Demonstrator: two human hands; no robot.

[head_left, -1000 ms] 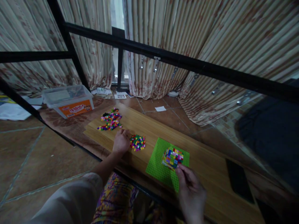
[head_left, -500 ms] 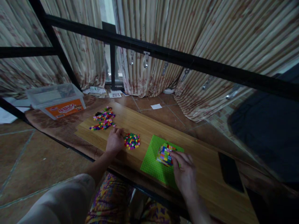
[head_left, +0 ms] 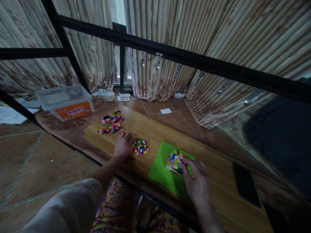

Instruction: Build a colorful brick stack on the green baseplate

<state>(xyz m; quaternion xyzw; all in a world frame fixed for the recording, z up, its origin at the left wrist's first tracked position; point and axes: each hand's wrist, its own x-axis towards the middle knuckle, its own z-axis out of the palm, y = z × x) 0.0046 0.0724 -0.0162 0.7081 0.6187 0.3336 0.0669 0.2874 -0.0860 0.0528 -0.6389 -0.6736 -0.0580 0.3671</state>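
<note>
On a green studded baseplate (head_left: 157,168) stands a block-shaped build of multicoloured toy bricks (head_left: 174,161). My right hand (head_left: 197,178) is at the build's right side, thumb and fingertips pinched together at its top edge. Whatever lies between those fingertips is too small to make out. Further left, my left hand (head_left: 122,145) rests on the wooden board with its fingers curled in, right beside a round pile of small loose bricks (head_left: 140,146). What the curled fingers hold, if anything, is hidden. Beyond that hand lies a second, spread-out heap of bricks (head_left: 112,122).
A clear plastic tub (head_left: 66,102) with an orange label stands at the left on a brown cloth. Toward the right end of the wooden board (head_left: 218,174) lies a black phone-like slab (head_left: 246,183). A black metal bar (head_left: 175,55) crosses in front of the curtains.
The whole view has shifted slightly, so everything sits a little further right. Both hands stay in about the same places, at the build and beside the round pile.
</note>
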